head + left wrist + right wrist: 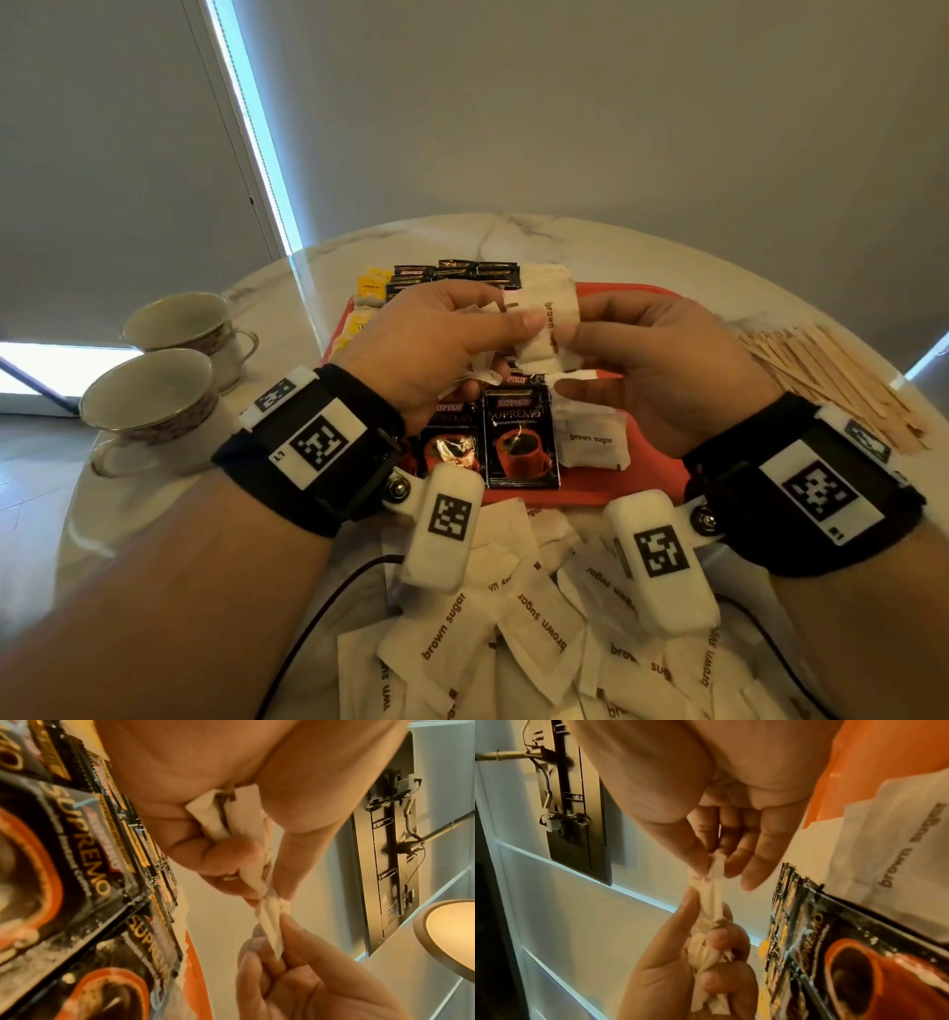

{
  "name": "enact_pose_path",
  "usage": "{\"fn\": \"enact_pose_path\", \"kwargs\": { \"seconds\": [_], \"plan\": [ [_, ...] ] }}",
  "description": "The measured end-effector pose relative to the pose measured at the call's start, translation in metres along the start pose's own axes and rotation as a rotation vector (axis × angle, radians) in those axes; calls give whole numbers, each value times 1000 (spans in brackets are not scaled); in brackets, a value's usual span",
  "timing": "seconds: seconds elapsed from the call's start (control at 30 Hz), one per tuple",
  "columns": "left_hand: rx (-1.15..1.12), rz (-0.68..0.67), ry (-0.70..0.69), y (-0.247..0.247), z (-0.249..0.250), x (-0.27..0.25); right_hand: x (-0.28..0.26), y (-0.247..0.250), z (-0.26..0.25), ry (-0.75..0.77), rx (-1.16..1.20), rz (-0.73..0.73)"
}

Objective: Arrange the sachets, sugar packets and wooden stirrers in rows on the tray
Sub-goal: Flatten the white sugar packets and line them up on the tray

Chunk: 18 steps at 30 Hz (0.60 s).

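Both hands are up over the tray, sharing a bunch of brown sugar packets (542,329). The left hand (436,349) has fingers curled round a crumpled few, and the right hand (662,370) pinches the end of one, looks like it's peeling a single packet off the bunch so it can be laid down by itself. Below them the red tray (616,493) already has coffee sachets (521,437) lined up and one sugar packet beside them. The loose sugar pile (539,632) sits on the marble table (642,246) nearest the person, wooden stirrers (837,380) off right, two teacups (154,390) left, grey wall and a window strip behind
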<state>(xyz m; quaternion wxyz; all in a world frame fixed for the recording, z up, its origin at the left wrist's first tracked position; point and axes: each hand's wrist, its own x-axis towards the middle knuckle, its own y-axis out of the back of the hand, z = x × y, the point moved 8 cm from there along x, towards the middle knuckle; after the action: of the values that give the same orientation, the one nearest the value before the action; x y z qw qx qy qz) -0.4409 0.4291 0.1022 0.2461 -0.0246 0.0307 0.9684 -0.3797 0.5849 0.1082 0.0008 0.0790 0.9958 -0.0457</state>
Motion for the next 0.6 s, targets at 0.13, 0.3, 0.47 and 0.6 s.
{"fn": "enact_pose_path", "kwargs": {
  "seconds": [0.13, 0.3, 0.47, 0.6],
  "plan": [
    [68, -67, 33, -9, -4, -1, -3, 10, -6, 61, 9, 122],
    [95, -91, 27, -9, 0, -3, -12, 35, 5, -9, -304, 159],
    [-93, 34, 75, 9, -2, 2, -24, 48, 27, -193, -618, 68],
    [-121, 83, 96, 17, -3, 3, -28, 45, 30, -248, -740, 48]
  ]
}}
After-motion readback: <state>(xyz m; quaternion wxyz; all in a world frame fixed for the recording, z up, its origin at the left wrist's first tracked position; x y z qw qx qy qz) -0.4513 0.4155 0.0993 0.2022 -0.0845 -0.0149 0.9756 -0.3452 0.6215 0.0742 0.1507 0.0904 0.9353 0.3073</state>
